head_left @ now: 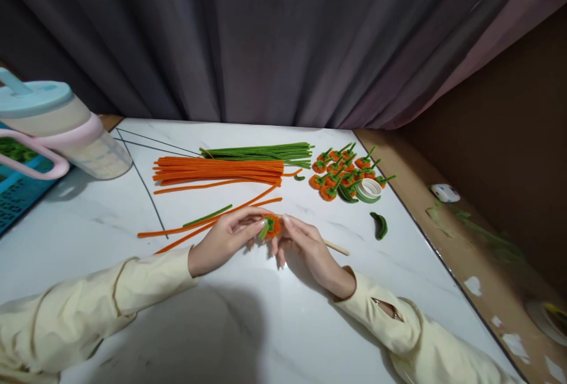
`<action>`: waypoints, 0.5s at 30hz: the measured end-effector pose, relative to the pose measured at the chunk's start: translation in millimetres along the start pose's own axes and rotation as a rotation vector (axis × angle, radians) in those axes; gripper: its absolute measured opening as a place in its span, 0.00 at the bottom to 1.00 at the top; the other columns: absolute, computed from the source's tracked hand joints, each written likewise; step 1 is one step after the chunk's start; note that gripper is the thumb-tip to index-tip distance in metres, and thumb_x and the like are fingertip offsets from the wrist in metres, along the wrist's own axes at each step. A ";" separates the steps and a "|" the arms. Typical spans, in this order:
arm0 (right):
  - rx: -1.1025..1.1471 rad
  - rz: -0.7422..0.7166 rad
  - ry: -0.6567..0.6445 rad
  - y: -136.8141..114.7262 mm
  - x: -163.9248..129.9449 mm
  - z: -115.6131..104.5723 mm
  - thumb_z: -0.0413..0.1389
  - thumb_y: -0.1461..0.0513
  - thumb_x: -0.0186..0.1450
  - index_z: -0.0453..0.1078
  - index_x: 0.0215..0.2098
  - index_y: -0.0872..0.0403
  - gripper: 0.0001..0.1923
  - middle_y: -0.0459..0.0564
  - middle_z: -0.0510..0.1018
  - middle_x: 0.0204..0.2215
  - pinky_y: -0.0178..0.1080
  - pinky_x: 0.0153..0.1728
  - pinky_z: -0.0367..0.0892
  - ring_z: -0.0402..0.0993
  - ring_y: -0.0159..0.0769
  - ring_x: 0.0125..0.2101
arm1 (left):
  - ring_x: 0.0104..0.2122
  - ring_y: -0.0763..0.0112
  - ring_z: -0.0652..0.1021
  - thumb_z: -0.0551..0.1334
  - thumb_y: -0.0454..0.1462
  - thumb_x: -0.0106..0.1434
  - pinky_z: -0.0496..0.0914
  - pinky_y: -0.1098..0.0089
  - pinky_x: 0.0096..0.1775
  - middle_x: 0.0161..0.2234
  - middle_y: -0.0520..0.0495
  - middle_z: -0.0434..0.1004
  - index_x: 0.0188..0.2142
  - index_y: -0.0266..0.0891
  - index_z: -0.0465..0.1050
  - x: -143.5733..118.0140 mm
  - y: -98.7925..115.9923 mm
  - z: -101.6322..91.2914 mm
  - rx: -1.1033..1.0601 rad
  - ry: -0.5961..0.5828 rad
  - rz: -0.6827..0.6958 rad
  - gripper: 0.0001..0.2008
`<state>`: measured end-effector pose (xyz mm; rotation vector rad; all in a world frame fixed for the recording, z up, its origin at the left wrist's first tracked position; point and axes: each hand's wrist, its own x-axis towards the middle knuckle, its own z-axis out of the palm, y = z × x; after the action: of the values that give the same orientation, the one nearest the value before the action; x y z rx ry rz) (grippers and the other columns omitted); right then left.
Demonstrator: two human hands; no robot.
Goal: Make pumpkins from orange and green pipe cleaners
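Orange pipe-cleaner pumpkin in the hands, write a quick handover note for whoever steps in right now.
Left hand and right hand: both pinch the small orange pumpkin with its green stem, just above the marble table.
Stock: orange stems bundle and green stems bundle lie behind the hands; loose orange strands trail left.
Done: a pile of finished pumpkins at right, beside a tape roll.
Left: the held piece looks unfinished; plenty of stems remain unused.
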<state>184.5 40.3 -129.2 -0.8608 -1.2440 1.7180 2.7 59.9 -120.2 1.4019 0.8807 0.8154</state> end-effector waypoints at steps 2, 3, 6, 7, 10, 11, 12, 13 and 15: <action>-0.164 -0.092 0.093 0.1 -1.7 -0.3 0.52 0.53 0.67 0.70 0.44 0.57 0.16 0.46 0.73 0.23 0.32 0.22 0.66 0.67 0.28 0.19 | 0.32 0.69 0.75 0.61 0.43 0.62 0.71 0.71 0.32 0.37 0.44 0.76 0.45 0.36 0.71 -0.1 -0.1 -0.1 0.024 0.034 0.010 0.15; -0.276 -0.168 0.138 -0.1 -2.6 -0.4 0.54 0.55 0.67 0.70 0.44 0.56 0.14 0.47 0.73 0.26 0.33 0.23 0.67 0.69 0.29 0.22 | 0.35 0.67 0.76 0.62 0.42 0.62 0.72 0.69 0.34 0.39 0.43 0.76 0.45 0.36 0.70 -0.1 -0.4 -0.1 0.022 0.044 0.012 0.15; -0.620 -0.461 0.229 -0.5 -5.2 -2.2 0.54 0.62 0.67 0.71 0.43 0.54 0.08 0.52 0.74 0.35 0.35 0.32 0.69 0.72 0.34 0.34 | 0.43 0.62 0.76 0.62 0.42 0.61 0.72 0.65 0.41 0.45 0.41 0.75 0.46 0.37 0.69 0.0 -1.1 -0.7 -0.043 0.044 0.016 0.15; -0.714 -0.551 0.243 -0.1 -6.1 -3.3 0.52 0.64 0.67 0.70 0.43 0.53 0.08 0.53 0.74 0.37 0.36 0.34 0.70 0.72 0.36 0.37 | 0.45 0.61 0.75 0.62 0.42 0.62 0.72 0.64 0.43 0.46 0.40 0.75 0.46 0.37 0.69 -0.1 -1.1 -1.2 -0.071 0.027 0.008 0.15; -0.942 -0.746 0.246 2.7 -8.9 -7.3 0.50 0.70 0.67 0.67 0.47 0.52 0.13 0.55 0.71 0.39 0.38 0.36 0.70 0.71 0.36 0.38 | 0.48 0.60 0.75 0.61 0.40 0.63 0.70 0.62 0.48 0.48 0.40 0.75 0.49 0.38 0.69 -0.7 -0.3 -3.3 -0.091 -0.067 -0.020 0.16; -1.003 -0.788 0.228 3.7 -9.8 -8.4 0.49 0.71 0.66 0.66 0.49 0.52 0.15 0.55 0.71 0.39 0.38 0.36 0.70 0.70 0.37 0.38 | 0.49 0.60 0.74 0.62 0.39 0.62 0.69 0.62 0.50 0.49 0.40 0.75 0.50 0.38 0.68 -1.1 0.0 -3.9 -0.069 -0.103 -0.018 0.17; -1.046 -0.820 0.202 4.5 -10.5 -9.1 0.48 0.73 0.65 0.65 0.49 0.53 0.17 0.56 0.71 0.40 0.38 0.35 0.70 0.70 0.37 0.38 | 0.50 0.60 0.74 0.62 0.37 0.62 0.68 0.62 0.51 0.50 0.40 0.74 0.51 0.38 0.68 -1.4 0.0 -4.5 -0.038 -0.130 -0.003 0.17; -1.065 -0.840 0.170 4.8 -11.1 -9.3 0.48 0.73 0.65 0.65 0.50 0.53 0.18 0.56 0.70 0.40 0.38 0.35 0.70 0.70 0.38 0.39 | 0.51 0.60 0.73 0.62 0.36 0.61 0.67 0.62 0.52 0.51 0.40 0.73 0.51 0.38 0.68 -1.7 -0.1 -4.8 -0.005 -0.147 0.017 0.18; -1.033 -0.846 0.110 3.7 -11.8 -8.4 0.47 0.74 0.64 0.63 0.51 0.54 0.19 0.57 0.70 0.42 0.39 0.38 0.71 0.69 0.39 0.42 | 0.52 0.61 0.73 0.62 0.35 0.61 0.67 0.62 0.54 0.52 0.40 0.72 0.50 0.37 0.68 -2.0 -1.1 -5.2 0.045 -0.156 0.063 0.17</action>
<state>196.1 32.3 -134.3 -0.7582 -2.0446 0.2944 -2.9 60.5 -121.1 1.5174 0.7422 0.7261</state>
